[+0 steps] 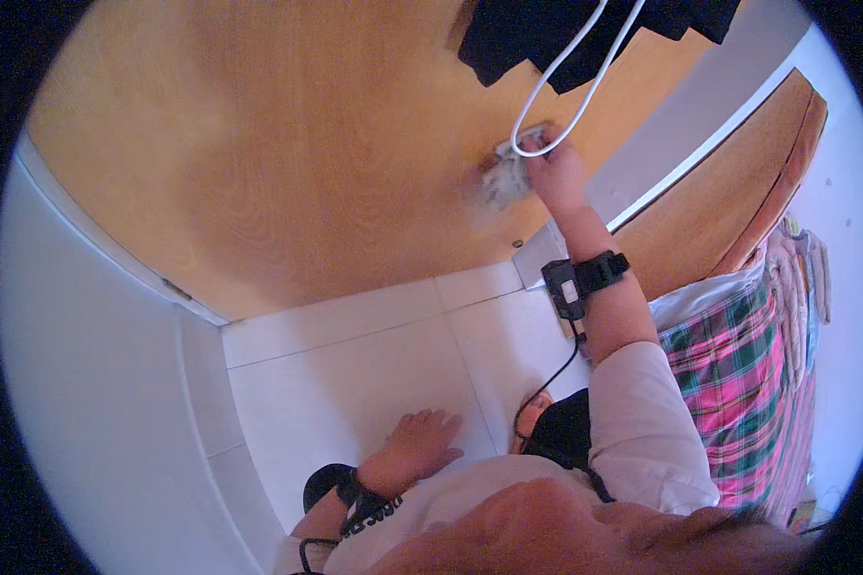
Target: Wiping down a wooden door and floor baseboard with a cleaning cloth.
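Observation:
My right hand (552, 171) is stretched out to a wooden door (295, 158) and presses a grey and white cloth (507, 176) on its surface; the cloth is partly blurred. A white cable loop hangs across the view in front of the fingers. My left hand (423, 440) is held low near my body, fingers apart, with nothing in it. Both wrists wear black straps, and a small black box sits on the right one.
A white door frame (122, 244) borders the door at left. At right stand a brown padded headboard (726, 180) and a bed with a plaid cover (726, 374). Pale floor tiles (345, 359) lie below the door, and one foot shows near the bed.

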Demonstrator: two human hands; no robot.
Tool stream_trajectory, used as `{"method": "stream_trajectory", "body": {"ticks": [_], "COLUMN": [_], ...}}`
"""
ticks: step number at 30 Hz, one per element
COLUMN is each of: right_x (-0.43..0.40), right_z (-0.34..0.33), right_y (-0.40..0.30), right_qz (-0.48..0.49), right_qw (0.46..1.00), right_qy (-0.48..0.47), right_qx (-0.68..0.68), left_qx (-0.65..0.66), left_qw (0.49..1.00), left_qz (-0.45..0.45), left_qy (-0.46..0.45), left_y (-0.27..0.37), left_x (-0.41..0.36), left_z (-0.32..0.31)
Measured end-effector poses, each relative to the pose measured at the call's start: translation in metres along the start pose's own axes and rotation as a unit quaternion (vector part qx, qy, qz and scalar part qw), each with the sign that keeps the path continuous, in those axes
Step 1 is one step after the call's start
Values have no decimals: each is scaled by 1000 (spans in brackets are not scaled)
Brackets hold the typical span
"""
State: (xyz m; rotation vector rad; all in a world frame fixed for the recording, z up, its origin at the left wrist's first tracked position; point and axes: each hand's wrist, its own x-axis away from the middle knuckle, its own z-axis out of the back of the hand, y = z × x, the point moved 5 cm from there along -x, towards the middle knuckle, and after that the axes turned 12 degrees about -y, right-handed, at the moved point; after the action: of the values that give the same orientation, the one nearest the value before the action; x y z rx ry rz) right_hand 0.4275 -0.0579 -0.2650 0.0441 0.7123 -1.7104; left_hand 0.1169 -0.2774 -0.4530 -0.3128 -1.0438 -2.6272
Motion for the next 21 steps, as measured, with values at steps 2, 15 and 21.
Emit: {"method": "stream_trajectory", "body": {"ticks": [2,15,21], "right_x": [6,4,13], "right_z": [-2,1,6], "right_y": [-44,-42,-63], "right_qz": [-9,22,-47], "right_qw": [998,998,995], "right_qy": [-4,-19,-15], "right_qx": [65,49,82], "left_qx": [24,-6,9], "left_qw": [999,1000,1000], "left_qz": [19,17,18], "left_qy": [-9,-22,-17], "left_y": [-4,4,2], "left_x": [0,6,4], "left_z": [-6,2,0]}}
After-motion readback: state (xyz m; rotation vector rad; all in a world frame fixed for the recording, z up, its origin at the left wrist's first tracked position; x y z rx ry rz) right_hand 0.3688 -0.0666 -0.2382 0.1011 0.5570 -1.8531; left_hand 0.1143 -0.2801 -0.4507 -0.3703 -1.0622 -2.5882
